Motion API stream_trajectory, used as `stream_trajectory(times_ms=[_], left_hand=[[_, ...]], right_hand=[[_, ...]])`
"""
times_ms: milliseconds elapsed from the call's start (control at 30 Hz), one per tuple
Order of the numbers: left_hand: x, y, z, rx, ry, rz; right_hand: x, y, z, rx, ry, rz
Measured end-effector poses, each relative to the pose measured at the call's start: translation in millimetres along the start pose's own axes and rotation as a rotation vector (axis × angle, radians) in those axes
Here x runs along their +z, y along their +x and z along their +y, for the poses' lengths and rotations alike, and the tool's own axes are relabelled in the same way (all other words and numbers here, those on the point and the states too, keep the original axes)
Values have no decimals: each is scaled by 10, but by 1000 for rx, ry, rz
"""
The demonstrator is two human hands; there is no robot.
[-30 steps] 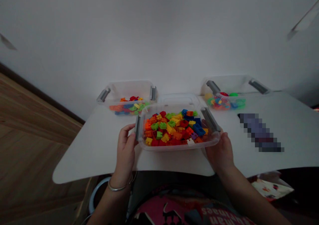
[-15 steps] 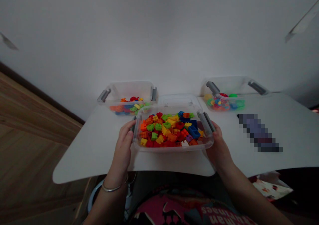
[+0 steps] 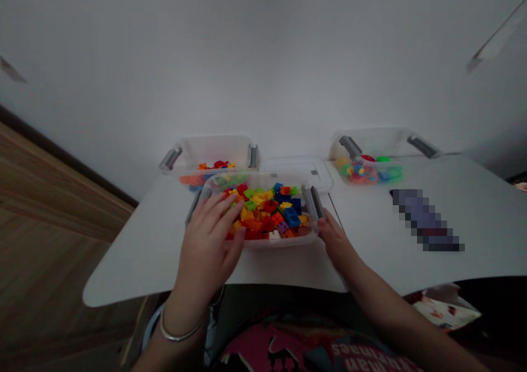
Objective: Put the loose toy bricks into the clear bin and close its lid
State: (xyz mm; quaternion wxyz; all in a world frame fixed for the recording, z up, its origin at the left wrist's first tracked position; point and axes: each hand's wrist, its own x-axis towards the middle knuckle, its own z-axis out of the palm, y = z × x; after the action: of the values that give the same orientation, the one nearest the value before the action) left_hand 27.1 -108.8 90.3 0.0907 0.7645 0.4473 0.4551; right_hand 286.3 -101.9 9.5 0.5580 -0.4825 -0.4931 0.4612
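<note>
A clear plastic box (image 3: 263, 243) full of colourful toy building bricks (image 3: 267, 210) stands before me near the front of the table. My left hand (image 3: 212, 235) reaches over its left end, fingers spread just above the bricks, holding nothing; whether the fingertips touch any is hard to see. My right hand (image 3: 335, 240) grips the box's right end by the grey latch (image 3: 316, 202), with some fingers hidden behind it. Red, orange, yellow, green and blue bricks show, plus a white one (image 3: 274, 234).
Behind, at left, is another clear box (image 3: 218, 144) with small colourful pieces. A third clear box (image 3: 379, 136) with toys stands back right. Between them lies a clear lid (image 3: 296, 166). A pixelated dark object (image 3: 426, 221) rests on the white table (image 3: 370, 235) at right.
The brick box has moved left. My left hand has let go of its left end and come over the bricks with fingers spread; my right hand keeps its hold.
</note>
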Motion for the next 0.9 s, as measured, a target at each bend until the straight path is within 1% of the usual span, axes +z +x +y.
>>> stream_trajectory(times_ms=[133, 200, 300, 400, 467, 500, 567, 600, 667, 767, 900], left_hand=[[192, 44, 167, 246, 105, -231], [282, 56, 206, 325, 174, -295], [371, 72, 235, 330, 259, -293], [407, 75, 241, 290, 294, -270], [415, 67, 239, 271, 285, -254], [418, 61, 237, 265, 274, -247], [425, 50, 234, 247, 244, -240], [430, 45, 232, 234, 228, -240], [440, 38, 229, 214, 209, -242], [449, 34, 230, 230, 237, -230], [440, 34, 256, 300, 376, -228]], right_hand=[[191, 29, -118, 9, 8, -151], [264, 55, -133, 1, 46, -216], [276, 129, -106, 6, 80, -281], [133, 267, -79, 10, 38, -329], [-29, 393, -86, -54, -148, -285], [-116, 462, -94, -127, -316, -223], [-279, 606, -102, -289, -725, -70], [-348, 676, -96, -340, -893, -43], [-450, 807, -54, -383, -1135, -41], [-532, 960, 50, -377, -1306, -67], [-593, 1072, 148, -361, -1314, -85]])
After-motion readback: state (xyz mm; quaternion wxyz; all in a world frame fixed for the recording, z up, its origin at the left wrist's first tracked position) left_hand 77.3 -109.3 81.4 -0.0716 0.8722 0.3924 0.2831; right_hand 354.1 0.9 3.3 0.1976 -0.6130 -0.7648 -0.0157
